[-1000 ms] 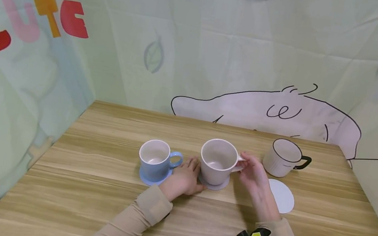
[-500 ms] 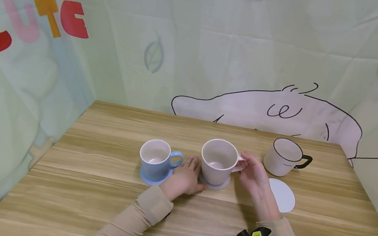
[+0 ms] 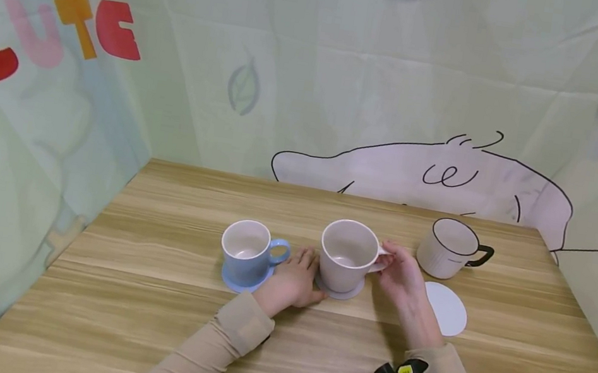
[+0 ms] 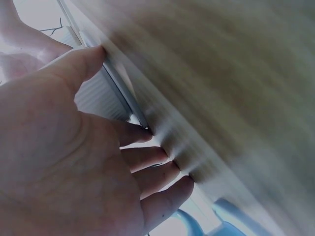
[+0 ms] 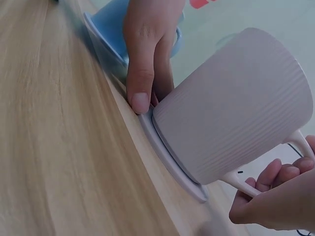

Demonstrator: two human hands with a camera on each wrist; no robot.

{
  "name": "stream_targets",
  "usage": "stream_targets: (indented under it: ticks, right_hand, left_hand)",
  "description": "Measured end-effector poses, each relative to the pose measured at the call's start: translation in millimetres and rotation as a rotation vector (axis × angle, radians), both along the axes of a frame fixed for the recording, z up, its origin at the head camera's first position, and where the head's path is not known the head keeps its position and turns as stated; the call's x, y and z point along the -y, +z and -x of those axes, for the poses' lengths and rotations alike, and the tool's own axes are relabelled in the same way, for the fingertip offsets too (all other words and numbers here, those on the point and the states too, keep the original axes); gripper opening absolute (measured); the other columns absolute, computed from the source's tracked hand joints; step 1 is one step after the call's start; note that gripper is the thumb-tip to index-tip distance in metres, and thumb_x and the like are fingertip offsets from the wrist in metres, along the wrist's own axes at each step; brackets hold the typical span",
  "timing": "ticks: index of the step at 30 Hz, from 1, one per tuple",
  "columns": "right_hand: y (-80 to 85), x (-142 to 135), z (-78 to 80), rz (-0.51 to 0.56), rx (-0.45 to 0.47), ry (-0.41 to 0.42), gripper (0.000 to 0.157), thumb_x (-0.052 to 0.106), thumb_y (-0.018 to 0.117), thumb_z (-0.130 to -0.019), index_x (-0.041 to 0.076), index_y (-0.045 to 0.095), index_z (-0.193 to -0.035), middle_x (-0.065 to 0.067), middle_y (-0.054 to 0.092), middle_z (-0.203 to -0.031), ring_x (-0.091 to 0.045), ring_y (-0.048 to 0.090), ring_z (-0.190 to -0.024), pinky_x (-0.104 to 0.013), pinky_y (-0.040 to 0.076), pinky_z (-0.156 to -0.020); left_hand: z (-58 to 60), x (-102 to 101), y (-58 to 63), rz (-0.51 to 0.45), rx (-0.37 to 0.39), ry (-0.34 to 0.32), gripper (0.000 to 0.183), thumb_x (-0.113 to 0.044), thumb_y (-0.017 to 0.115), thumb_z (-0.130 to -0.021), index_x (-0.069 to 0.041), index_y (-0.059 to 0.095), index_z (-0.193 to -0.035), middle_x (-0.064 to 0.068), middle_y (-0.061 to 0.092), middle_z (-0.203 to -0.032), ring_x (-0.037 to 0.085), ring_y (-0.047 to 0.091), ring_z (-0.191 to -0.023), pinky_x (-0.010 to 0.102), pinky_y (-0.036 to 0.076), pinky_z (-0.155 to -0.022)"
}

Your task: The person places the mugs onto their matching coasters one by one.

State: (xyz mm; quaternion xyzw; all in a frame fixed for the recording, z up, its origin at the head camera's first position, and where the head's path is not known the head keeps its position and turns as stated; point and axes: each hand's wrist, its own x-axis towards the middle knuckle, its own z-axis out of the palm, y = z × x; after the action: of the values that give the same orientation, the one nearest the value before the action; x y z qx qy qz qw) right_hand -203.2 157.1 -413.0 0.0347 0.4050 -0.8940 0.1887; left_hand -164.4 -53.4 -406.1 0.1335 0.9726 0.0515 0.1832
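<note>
My right hand point(image 3: 401, 276) grips the handle of a pinkish-white ribbed mug point(image 3: 342, 277) in the middle of the table. Beneath the mug lies a round grey-lilac coaster point(image 5: 170, 162). My left hand point(image 3: 293, 280) rests flat on the table to the left, fingers extended and spread; in the right wrist view its thumb touches the coaster's edge. Just left of that hand, a light blue mug point(image 3: 246, 267) stands on a blue coaster point(image 3: 231, 284), its handle beside the fingers. In the left wrist view the fingertips point(image 4: 186, 187) press down at the table surface.
A white mug point(image 3: 441, 254) with a black rim and black handle stands at the back right. In front of it lies a round white coaster point(image 3: 448, 311). A printed cloth backdrop point(image 3: 313, 86) rises behind the wooden table point(image 3: 135, 291).
The pinkish-white mug has shifted very slightly to the right on its coaster. Both hands stay almost in place, and the other mugs have not moved.
</note>
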Motion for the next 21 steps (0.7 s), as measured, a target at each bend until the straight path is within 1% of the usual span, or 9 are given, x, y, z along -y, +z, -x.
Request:
stream_targets:
  ticks: [3, 5, 7, 12, 16, 18, 21]
  right_hand:
    - [-1.4, -1.4, -0.1, -0.052, -0.054, 0.028, 0.050, 0.009, 0.025, -0.101, 0.016, 0.049, -0.057, 0.008, 0.043, -0.055, -0.008, 0.041, -0.060, -0.023, 0.029, -0.076]
    - [-2.3, -2.3, -0.3, -0.112, -0.097, 0.044, 0.051, 0.009, 0.025, -0.100, 0.017, 0.048, -0.056, 0.008, 0.044, -0.056, -0.008, 0.042, -0.061, -0.024, 0.030, -0.077]
    - [-2.7, -3.0, -0.7, -0.188, -0.131, 0.046, 0.051, 0.009, 0.025, -0.100, 0.018, 0.050, -0.056, 0.009, 0.047, -0.057, -0.007, 0.044, -0.063, -0.025, 0.031, -0.079]
    - [-2.7, -3.5, -1.9, -0.357, -0.195, 0.027, 0.052, 0.012, 0.027, -0.098, 0.023, 0.059, -0.059, 0.011, 0.055, -0.061, -0.006, 0.050, -0.070, -0.028, 0.031, -0.085]
    - [-2.0, -3.9, -2.2, -0.416, -0.220, 0.000, 0.054, 0.010, 0.029, -0.098, 0.026, 0.065, -0.061, 0.013, 0.060, -0.062, -0.004, 0.055, -0.071, -0.026, 0.035, -0.085]
    - [-0.9, -4.5, -1.7, -0.447, -0.228, -0.025, 0.051, 0.008, 0.033, -0.098, 0.026, 0.066, -0.062, 0.014, 0.061, -0.064, -0.004, 0.056, -0.074, -0.026, 0.035, -0.086]
    - [2.7, -6.2, -0.6, -0.498, -0.235, -0.053, 0.042, 0.009, 0.041, -0.098, 0.025, 0.066, -0.068, 0.015, 0.061, -0.071, -0.004, 0.055, -0.081, -0.028, 0.034, -0.092]
  left_hand:
    - [0.5, -0.7, -0.4, -0.001, 0.000, 0.003, 0.081, -0.052, 0.055, -0.092, -0.007, 0.026, -0.152, 0.012, 0.016, -0.162, 0.028, 0.014, -0.151, 0.041, 0.022, -0.121]
    - [0.2, -1.4, -0.3, -0.007, 0.003, 0.006, 0.080, -0.051, 0.055, -0.092, -0.007, 0.026, -0.152, 0.012, 0.016, -0.162, 0.028, 0.014, -0.151, 0.040, 0.022, -0.121]
    - [-0.4, -2.2, 0.1, -0.012, 0.002, 0.007, 0.080, -0.051, 0.056, -0.092, -0.007, 0.026, -0.152, 0.012, 0.016, -0.162, 0.028, 0.015, -0.151, 0.041, 0.022, -0.121]
    - [-1.2, -3.8, 1.2, -0.010, -0.003, 0.008, 0.080, -0.051, 0.056, -0.091, -0.007, 0.027, -0.152, 0.012, 0.017, -0.162, 0.028, 0.015, -0.151, 0.041, 0.023, -0.121]
    - [-1.0, -3.6, 1.7, -0.009, -0.006, 0.007, 0.080, -0.051, 0.057, -0.091, -0.007, 0.028, -0.151, 0.013, 0.018, -0.161, 0.028, 0.015, -0.150, 0.041, 0.022, -0.121]
    - [-0.9, -2.9, 1.1, -0.014, -0.006, 0.010, 0.080, -0.051, 0.056, -0.091, -0.007, 0.028, -0.151, 0.013, 0.017, -0.162, 0.028, 0.015, -0.151, 0.042, 0.022, -0.121]
    - [-0.7, -1.3, -0.1, -0.023, -0.004, 0.017, 0.080, -0.051, 0.056, -0.091, -0.007, 0.027, -0.152, 0.012, 0.017, -0.162, 0.028, 0.014, -0.151, 0.042, 0.022, -0.121]
